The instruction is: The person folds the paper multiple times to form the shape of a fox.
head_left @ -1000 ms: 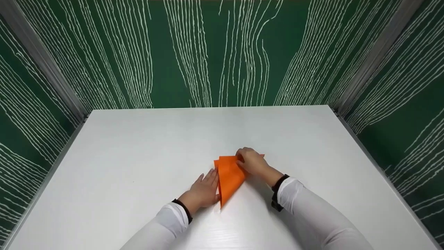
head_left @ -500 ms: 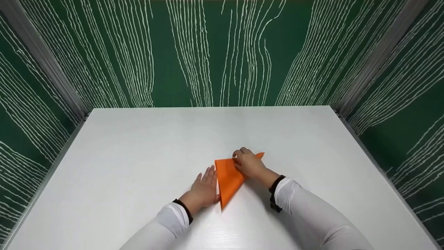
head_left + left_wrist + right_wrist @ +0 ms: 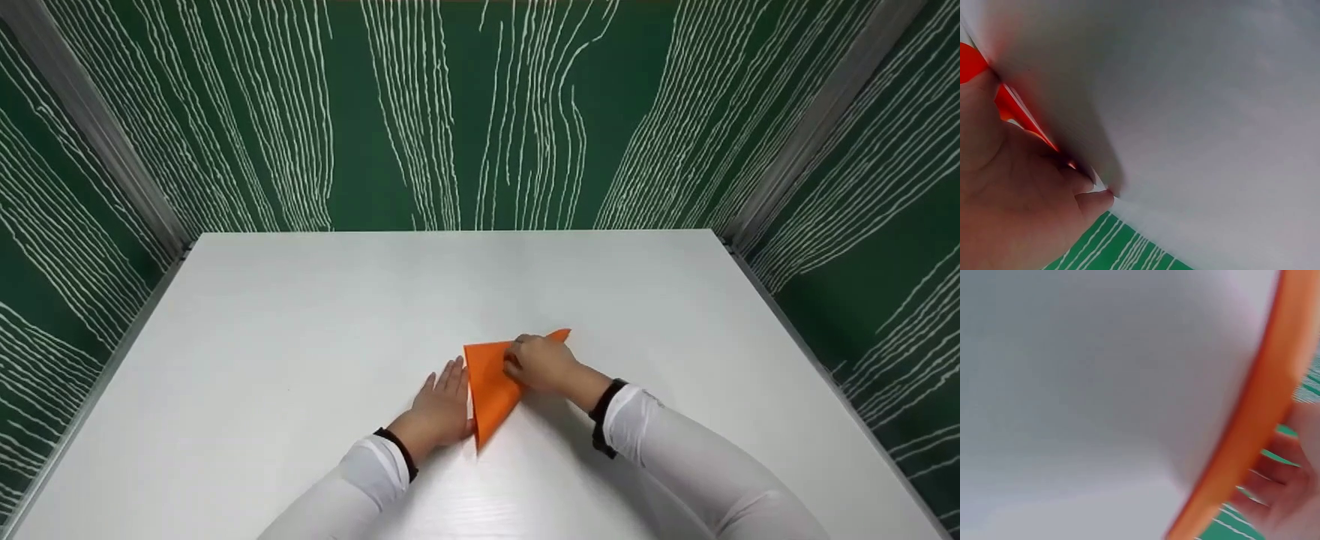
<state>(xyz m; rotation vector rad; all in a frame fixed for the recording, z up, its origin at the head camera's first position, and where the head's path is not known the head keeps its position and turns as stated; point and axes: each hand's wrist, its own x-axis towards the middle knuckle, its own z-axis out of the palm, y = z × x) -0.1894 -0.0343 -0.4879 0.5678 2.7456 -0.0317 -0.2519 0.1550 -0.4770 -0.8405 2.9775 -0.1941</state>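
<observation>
Right hand [image 3: 546, 365] shifts slightly nearer the person | fingers curled on folded orange sheet [image 3: 491, 394], can't tell if pinching | left hand [image 3: 437, 412] flat, gripping nothing, along its left edge

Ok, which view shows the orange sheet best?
The head view: most of the sheet shows, though the right hand covers part. The left wrist view shows slivers beside the left hand; the right wrist view, only a curved band.

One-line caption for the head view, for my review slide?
Folded orange sheet on a white table, left hand with straight fingers at its edge, right hand on top.
</observation>
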